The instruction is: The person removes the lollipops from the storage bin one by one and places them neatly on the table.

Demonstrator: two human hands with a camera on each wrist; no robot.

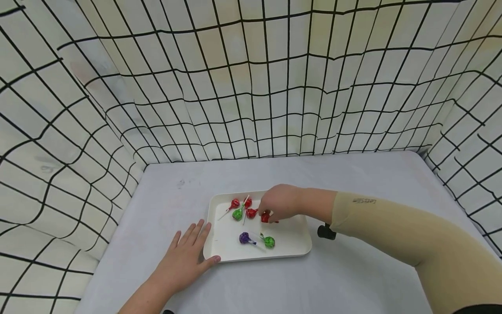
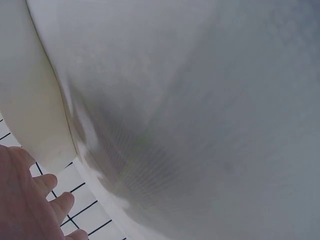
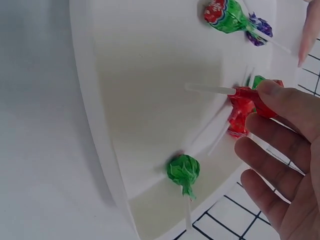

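A white tray (image 1: 288, 244) lies on the table with several wrapped lollipops in it. Over its right half, my right hand (image 1: 283, 203) pinches a red lollipop (image 1: 265, 216) between thumb and fingers, its white stick pointing away from the hand in the right wrist view. To the left are red lollipops (image 1: 235, 203) and a green lollipop (image 1: 237, 213). Nearer me lie a purple lollipop (image 1: 244, 237) and another green one (image 1: 269, 241). One more green lollipop (image 3: 183, 170) appears in the right wrist view. My left hand (image 1: 184, 259), fingers spread, rests at the tray's left edge.
A pale cloth covers the table (image 1: 164, 192). White walls with a black grid net (image 1: 288, 87) enclose its back and sides. The right arm wears a beige sleeve (image 1: 376, 222), with a small black device (image 1: 327, 232) below the wrist.
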